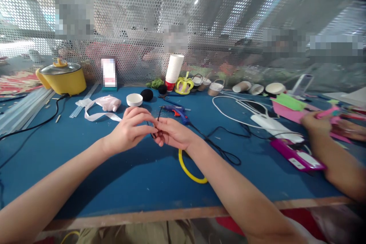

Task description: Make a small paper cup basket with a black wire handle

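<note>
Over blue table (pixel 128 194), pinching thin black cord (pixel 153 135) in right hand (pixel 173 133), with left hand (pixel 130 129) curled close, unclear if gripping; probably light, bendy; best held near tips.

A yellow pot (pixel 67 80) and a stack of white cups (pixel 175 68) sit by the far edge of the bench (pixel 120 187).

Both hands (pixel 130 129) meet at thin black strand (pixel 153 135) above blue table (pixel 120 187); glue gun (pixel 171 108) beyond, yellow ring (pixel 191 176) nearer

Fingers (pixel 142 118) partly hide the black strand (pixel 160 112); screen (pixel 109 72) blurred.
</note>
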`<state>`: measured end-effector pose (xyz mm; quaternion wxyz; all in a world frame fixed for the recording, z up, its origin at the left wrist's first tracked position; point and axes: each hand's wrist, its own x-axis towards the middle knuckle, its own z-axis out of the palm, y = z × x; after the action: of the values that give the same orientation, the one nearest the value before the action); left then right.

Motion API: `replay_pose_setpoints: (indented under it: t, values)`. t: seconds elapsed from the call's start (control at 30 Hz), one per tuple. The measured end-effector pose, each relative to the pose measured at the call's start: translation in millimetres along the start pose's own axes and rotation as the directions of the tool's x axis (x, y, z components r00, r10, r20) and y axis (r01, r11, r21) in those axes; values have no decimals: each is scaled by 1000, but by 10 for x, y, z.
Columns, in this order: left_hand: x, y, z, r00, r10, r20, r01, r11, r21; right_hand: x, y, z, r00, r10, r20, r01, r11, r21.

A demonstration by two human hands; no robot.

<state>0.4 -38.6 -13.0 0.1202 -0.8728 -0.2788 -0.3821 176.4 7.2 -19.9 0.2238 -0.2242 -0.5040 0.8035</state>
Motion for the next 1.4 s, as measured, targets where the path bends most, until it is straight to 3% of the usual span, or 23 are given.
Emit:
replay_pose_setpoints:
  t: [0.23, 0.47, 0.77, 1.07, 1.4]
  values:
    - [22, 9, -76, 989, 112, 98, -103, 990, -92, -2, 1, -10, 993, 99, 59, -99, 995, 5]
    - [28, 31, -79, 977, 170, 125, -153, 978, -139, 3, 0, -12, 971, 234, 42, -231, 971, -67]
    - [18, 49, -94, 965, 217, 147, -205, 974, -94, 27, 14, -17, 964, 261, 59, -256, 964, -74]
    - [-2, 47, -55, 969, 221, 115, -212, 974, -81, 34, 26, -27, 963, 257, 87, -250, 965, -85]
    - [1, 89, -2, 996, 91, 17, -88, 985, -146, 9, -8, 33, 980, 196, 44, -194, 980, -35]
